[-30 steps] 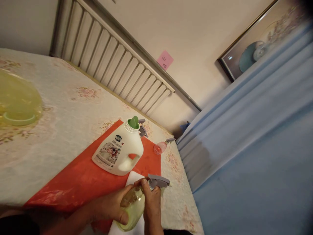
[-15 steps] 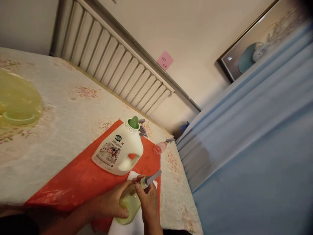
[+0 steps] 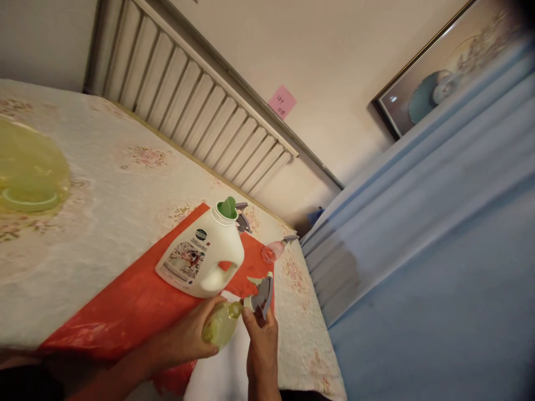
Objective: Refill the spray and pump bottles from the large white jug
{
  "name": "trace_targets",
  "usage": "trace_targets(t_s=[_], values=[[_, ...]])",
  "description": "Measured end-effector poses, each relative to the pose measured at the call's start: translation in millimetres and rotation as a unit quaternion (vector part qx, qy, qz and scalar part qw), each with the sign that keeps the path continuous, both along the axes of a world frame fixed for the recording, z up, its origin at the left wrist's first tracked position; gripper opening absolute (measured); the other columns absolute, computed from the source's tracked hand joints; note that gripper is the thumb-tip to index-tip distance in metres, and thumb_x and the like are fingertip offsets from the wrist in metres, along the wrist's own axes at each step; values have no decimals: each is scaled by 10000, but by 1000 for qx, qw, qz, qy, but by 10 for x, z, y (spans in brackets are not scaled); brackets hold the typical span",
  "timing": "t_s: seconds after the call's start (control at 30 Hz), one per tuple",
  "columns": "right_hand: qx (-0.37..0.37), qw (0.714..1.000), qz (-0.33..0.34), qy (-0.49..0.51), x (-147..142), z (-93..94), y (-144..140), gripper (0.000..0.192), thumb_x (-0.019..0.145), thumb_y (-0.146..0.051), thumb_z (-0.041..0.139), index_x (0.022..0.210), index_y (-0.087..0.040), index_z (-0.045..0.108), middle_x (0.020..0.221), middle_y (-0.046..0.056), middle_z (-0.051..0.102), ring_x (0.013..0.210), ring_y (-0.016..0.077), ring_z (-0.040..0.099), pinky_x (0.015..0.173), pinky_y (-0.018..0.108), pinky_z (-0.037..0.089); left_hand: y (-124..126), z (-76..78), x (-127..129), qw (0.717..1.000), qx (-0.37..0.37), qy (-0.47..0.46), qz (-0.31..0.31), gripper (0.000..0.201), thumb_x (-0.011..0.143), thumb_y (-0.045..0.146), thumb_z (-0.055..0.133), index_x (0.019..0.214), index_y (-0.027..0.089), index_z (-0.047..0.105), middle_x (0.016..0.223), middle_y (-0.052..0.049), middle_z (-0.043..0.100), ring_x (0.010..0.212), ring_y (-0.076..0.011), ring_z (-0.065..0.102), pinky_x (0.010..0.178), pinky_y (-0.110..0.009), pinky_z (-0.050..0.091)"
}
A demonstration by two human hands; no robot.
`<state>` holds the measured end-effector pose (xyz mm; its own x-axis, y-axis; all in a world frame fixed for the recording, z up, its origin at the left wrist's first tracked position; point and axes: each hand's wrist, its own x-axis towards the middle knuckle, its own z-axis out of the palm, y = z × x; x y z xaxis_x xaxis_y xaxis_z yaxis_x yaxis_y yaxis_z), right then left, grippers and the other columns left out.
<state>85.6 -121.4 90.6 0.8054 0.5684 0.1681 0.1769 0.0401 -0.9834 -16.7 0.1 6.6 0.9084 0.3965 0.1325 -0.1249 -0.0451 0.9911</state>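
Observation:
My left hand (image 3: 200,329) is wrapped round a clear yellow-green bottle (image 3: 221,326), tilted with its bare neck toward the right. Close beside that neck, my right hand (image 3: 262,331) grips a grey spray trigger head (image 3: 262,294) with a pale collar. A narrow gap shows between collar and bottle mouth; whether a dip tube still reaches into the bottle I cannot make out. Just beyond my hands stands a large cream detergent jug (image 3: 204,256) with a handle, a picture label and a green spout in its open mouth.
The jug rests on a red plastic sheet (image 3: 125,301) over a flowered tablecloth (image 3: 108,223). Beneath my hands lies a white cloth (image 3: 221,373). A pink spray bottle (image 3: 272,252) stands to the right, a yellow translucent basin (image 3: 33,161) far left. Blue curtain (image 3: 418,267) borders the right.
The spray head has come away from the bottle's neck, moving slightly right and turning in my right hand. My left hand still holds the bottle, now raised slightly.

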Motion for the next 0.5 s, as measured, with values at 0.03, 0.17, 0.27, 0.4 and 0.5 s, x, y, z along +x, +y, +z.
trace_targets(t_s=[0.03, 0.17, 0.27, 0.4, 0.5], values=[[7, 1000, -3, 2, 13, 11, -4, 345, 709, -383, 778, 954, -152, 701, 904, 68, 735, 864, 230, 663, 770, 316, 529, 5, -1, -1, 1000, 9, 6, 14, 783, 591, 137, 660, 1328, 268, 432, 1301, -61, 592, 1221, -305, 534, 969, -374, 462], [36, 999, -3, 6, 71, 81, -41, 402, 730, -355, 769, 1060, -145, 675, 982, 82, 729, 868, 221, 665, 798, 347, 530, 34, 36, -25, 998, 32, 31, 49, 778, 601, 139, 655, 1334, 259, 422, 1311, -76, 585, 1209, -300, 548, 984, -399, 457], [62, 998, -21, -3, 118, 158, -84, 352, 736, -343, 759, 1012, -143, 671, 872, 59, 726, 776, 199, 662, 758, 348, 532, 58, 72, -50, 995, 64, 40, 68, 764, 591, 135, 653, 1320, 238, 447, 1298, -83, 593, 1216, -310, 540, 1001, -410, 437], [108, 993, -43, 2, 198, 280, -140, 276, 742, -330, 751, 944, -162, 668, 785, 23, 706, 704, 165, 647, 727, 335, 530, 85, 77, -76, 994, 81, 32, 72, 726, 606, 156, 661, 1300, 250, 468, 1304, -77, 589, 1227, -321, 528, 990, -406, 439], [153, 986, -51, 39, 269, 356, -179, 298, 715, -331, 778, 941, -170, 669, 788, 24, 699, 683, 158, 648, 673, 318, 538, 99, 46, -81, 992, 95, 34, 75, 707, 609, 130, 645, 1281, 258, 465, 1290, -78, 589, 1220, -319, 527, 987, -407, 439]])
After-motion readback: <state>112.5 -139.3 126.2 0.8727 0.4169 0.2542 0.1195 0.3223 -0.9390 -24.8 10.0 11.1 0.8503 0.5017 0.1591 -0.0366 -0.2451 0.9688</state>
